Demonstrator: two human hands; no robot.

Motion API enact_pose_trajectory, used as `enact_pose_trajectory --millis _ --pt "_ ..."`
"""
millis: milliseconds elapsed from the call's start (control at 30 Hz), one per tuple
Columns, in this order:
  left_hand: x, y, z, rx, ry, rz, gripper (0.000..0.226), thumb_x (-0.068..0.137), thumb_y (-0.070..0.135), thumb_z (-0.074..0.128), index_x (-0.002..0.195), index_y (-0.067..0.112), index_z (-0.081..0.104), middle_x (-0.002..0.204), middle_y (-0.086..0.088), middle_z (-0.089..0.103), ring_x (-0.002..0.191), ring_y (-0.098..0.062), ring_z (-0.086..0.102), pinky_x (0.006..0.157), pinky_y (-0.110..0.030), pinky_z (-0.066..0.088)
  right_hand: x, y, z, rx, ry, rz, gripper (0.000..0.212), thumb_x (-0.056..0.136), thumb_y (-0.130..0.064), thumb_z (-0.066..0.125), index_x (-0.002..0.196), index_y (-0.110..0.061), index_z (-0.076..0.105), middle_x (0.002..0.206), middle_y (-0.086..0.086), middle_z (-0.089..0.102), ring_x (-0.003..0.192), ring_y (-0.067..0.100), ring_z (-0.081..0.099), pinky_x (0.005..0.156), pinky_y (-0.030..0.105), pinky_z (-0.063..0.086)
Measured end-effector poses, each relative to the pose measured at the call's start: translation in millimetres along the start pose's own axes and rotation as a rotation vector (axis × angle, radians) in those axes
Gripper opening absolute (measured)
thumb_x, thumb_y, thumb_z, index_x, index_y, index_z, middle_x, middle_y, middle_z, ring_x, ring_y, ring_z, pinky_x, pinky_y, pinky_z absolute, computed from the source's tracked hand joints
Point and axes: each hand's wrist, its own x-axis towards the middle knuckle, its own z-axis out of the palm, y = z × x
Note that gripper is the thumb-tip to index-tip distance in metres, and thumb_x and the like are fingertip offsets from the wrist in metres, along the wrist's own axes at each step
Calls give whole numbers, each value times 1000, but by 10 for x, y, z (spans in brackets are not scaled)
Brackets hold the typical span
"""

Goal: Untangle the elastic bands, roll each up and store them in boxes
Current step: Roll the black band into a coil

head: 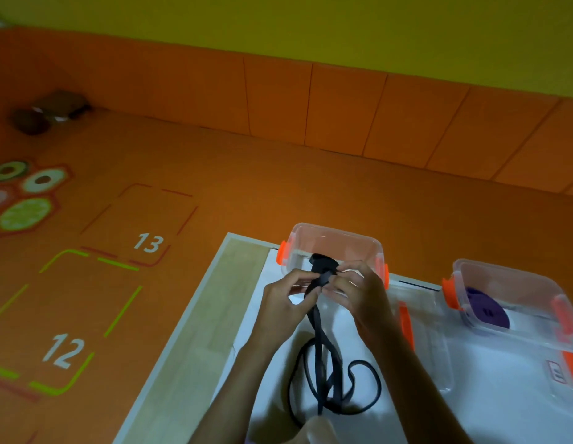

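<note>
Black elastic band pinched at its rolled end by both hands.
Left hand and right hand grasp the flat band's small coil with curled fingertips, in front of the far clear plastic box; slack loops trail near on the white sheet.

Orange floor and pale tabletop around the work.
Left of the left hand the floor bore the numbers 13 and 12; farther left lay round fruit pictures; far beyond them, dark blurred objects sat by the orange wall.
</note>
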Motion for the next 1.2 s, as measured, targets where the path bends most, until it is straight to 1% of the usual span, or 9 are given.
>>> enact_pose_trajectory --millis 133,233,367,533,700,833,1000,1100,1200 --pt "76 67 -13 -29 78 126 24 92 4 81 115 11 82 111 6 79 102 -12 76 91 -32 63 44 -45 -1 -48 -61 -97 21 97 10 65 118 10 65 104 9 77 104 22 75 94 32 61" --pt "113 82 2 36 89 187 25 94 6 79 117 14 81 113 9 79 104 -8 75 92 -26 60 -72 -9 39 214 -52 -18 17 102 11 54 117 9 62 107 15 79 108 31 76 87 27 62" --pt "107 102 104 -105 134 80 25 97 10 76 118 23 76 111 16 77 105 -11 74 92 -19 56 -174 34 89 334 -63 155 14 105 -3 54 117 2 61 108 22 77 102 29 77 83 31 63" --pt "93 103 192 -234 186 24 17 94 14 80 107 25 81 108 11 80 106 -14 76 93 -22 58 -195 71 56 375 -86 127 9 105 1 52 106 3 62 120 29 69 106 29 75 85 24 61" --pt "91 111 249 -333 115 -22 18 89 14 85 106 19 83 111 7 81 110 -16 76 96 -26 59 -126 170 -65 457 -125 176 25 103 -11 58 122 6 60 120 22 73 111 24 74 92 26 59" --pt "107 127 241 -475 76 -113 22 86 9 87 104 20 84 106 0 82 104 -19 78 88 -24 60 -84 172 -111 628 -155 203 24 86 -20 76 103 -3 74 101 13 75 91 13 75 81 22 59" --pt "79 179 289 -691 20 -238 21 82 14 89 102 14 82 104 -13 81 101 -27 79 85 -25 61 11 222 -158 759 -105 300 14 104 -16 61 113 -7 65 101 5 64 77 9 71 75 22 58" --pt "77 216 325 -704 5 -241 22 82 16 91 101 14 81 105 -14 81 103 -28 79 87 -26 61 -13 262 -211 772 -223 280 28 95 -24 78 118 -7 77 106 8 70 84 10 69 81 23 58" --pt "97 234 339 -696 32 -269 15 83 13 89 90 16 76 103 -19 79 103 -31 78 88 -27 60 -29 322 -237 779 -241 290 60 85 -27 90 133 -2 65 114 12 72 93 11 71 85 25 58"
